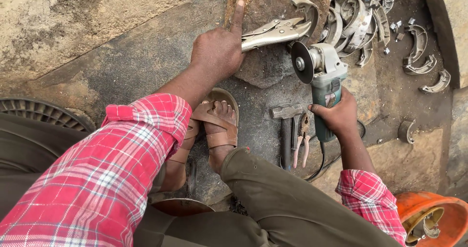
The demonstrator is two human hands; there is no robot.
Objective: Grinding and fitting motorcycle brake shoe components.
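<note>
Two hands busy. Left hand [217,49] grips the handles of silver locking pliers [275,31], index finger stretched out toward 12 o'clock. Pliers' jaws clamp a curved metal brake shoe [308,12] lying on a flat stone [273,42] on the ground. Right hand [340,114] is wrapped closed around the body of a green angle grinder [322,79]; its disc [303,62] sits at 6 o'clock of the shoe, near but apart from it. Can't tell if the disc spins.

Around: pile of brake shoes [358,15] at 1 o'clock, a hammer [286,130] and pink-handled pliers [302,140] at 6 o'clock of the grinder, sandalled feet [214,125] at 7 o'clock.

Risks, my read:
- No guard visible on the disc; bare hands and open sandals close by. Kickback or a shattered disc would hit skin.
- Extended finger lies near the cut line.
- One-hand grinder hold gives weak control if the disc snags.
- Shoe is held only by pliers on uneven stone; could twist loose.
- Cord [317,164] trails near the feet; snag hazard.
</note>
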